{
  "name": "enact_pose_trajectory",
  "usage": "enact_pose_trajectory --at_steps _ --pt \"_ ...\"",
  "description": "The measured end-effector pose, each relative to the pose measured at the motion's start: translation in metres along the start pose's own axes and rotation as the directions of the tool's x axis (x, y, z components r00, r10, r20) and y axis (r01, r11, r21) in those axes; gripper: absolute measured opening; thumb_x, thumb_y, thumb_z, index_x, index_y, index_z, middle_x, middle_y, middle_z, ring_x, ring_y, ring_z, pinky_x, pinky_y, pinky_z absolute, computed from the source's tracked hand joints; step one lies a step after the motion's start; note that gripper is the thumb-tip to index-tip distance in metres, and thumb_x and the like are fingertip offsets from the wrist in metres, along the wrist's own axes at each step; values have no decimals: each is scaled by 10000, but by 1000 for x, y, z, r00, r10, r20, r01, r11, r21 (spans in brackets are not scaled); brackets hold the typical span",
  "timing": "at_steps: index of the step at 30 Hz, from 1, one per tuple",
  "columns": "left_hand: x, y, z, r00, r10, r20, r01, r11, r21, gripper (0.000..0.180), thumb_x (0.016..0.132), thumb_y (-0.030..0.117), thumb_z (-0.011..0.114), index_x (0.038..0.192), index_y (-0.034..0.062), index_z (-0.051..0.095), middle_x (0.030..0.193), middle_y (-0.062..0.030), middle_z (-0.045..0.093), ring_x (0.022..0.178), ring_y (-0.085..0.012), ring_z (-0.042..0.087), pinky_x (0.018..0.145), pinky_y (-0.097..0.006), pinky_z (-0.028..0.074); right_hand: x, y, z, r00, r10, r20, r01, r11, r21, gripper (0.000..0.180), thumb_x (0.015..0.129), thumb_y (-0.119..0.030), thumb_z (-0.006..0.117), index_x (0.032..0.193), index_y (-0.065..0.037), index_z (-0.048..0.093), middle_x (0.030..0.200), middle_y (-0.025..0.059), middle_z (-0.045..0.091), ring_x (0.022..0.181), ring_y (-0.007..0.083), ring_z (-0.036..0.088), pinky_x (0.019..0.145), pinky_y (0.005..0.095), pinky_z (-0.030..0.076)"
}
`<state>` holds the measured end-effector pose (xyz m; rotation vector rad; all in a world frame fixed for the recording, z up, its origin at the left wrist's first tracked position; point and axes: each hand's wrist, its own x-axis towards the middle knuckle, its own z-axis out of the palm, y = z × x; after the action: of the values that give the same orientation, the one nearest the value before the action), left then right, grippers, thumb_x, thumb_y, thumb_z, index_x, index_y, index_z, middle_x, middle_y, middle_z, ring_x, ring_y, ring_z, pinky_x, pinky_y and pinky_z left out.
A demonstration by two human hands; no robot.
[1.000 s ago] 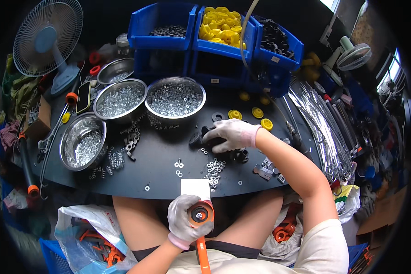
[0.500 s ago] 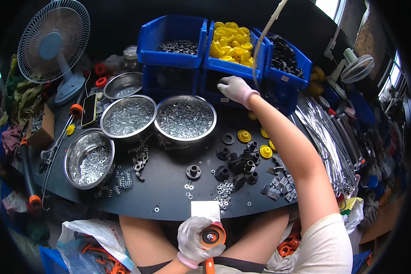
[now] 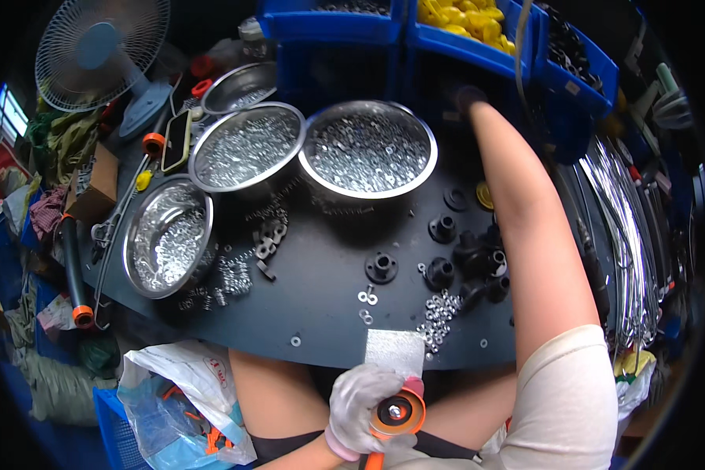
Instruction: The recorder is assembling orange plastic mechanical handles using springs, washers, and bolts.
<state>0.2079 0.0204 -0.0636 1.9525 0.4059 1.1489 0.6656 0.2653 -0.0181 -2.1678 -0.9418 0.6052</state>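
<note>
My left hand [image 3: 354, 409], gloved in greyish-white fabric, curls around a round orange-and-black part [image 3: 399, 410] over my lap [image 3: 278, 395]; my right hand [image 3: 468, 97] (fingers hidden, pose untellable) reaches into a blue plastic bin [image 3: 451, 117].

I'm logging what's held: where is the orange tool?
In the head view, the orange tool is at lower centre, held in the left hand, just below the white square.

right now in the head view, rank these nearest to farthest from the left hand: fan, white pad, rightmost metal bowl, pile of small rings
Nearest to the left hand first:
1. White pad, just ahead
2. Pile of small rings, ahead and right
3. Rightmost metal bowl, ahead, farther back
4. Fan, upper left
</note>
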Motion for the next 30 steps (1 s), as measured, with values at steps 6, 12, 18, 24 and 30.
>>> enact_pose_trajectory --at_steps 6,12,18,24,30 --pt "4 -1 8 997 -4 74 12 995 -101 729 631 569 810 1072 31 590 930 -97 662 812 -313 661 738 -431 521 47 56 -47 991 -131 6 101 733 -672 543 1008 -415 323 1483 -153 333 1544 101 311 1410 258 315 1132 367 278" --pt "-4 1 5 998 -27 64 33 994 -101 713 646 575 796 1067 41 582 944 -93 666 844 -306 662 775 -439 510 -21 7 -42 990 -135 -47 115 947 -300 680 941 -539 419 1501 -173 296 1563 127 246 1435 316 247 1172 430 215" --pt "0 6 7 997 -30 67 34 997 -67 725 645 596 789 1078 52 582 959 -95 669 914 -306 650 840 -451 483 -3 23 -55 939 -340 44 314 800 -511 582 956 -385 488 1480 -182 338 1549 136 280 1413 333 291 1166 442 235" --pt "1 0 8 999 -9 37 14 990 -140 751 634 611 794 1082 47 580 952 -103 671 844 -315 663 774 -437 508 -5 21 -41 933 -344 -101 279 873 -399 541 979 -415 422 1470 -195 360 1557 125 265 1427 313 265 1179 413 205" --pt "0 0 9 999 -2 50 9 991 -131 736 641 596 796 1066 36 578 945 -104 671 802 -313 669 734 -435 519 4 28 -50 962 -268 46 251 811 -528 498 987 -344 414 1455 -175 385 1541 134 301 1416 305 294 1170 409 226"
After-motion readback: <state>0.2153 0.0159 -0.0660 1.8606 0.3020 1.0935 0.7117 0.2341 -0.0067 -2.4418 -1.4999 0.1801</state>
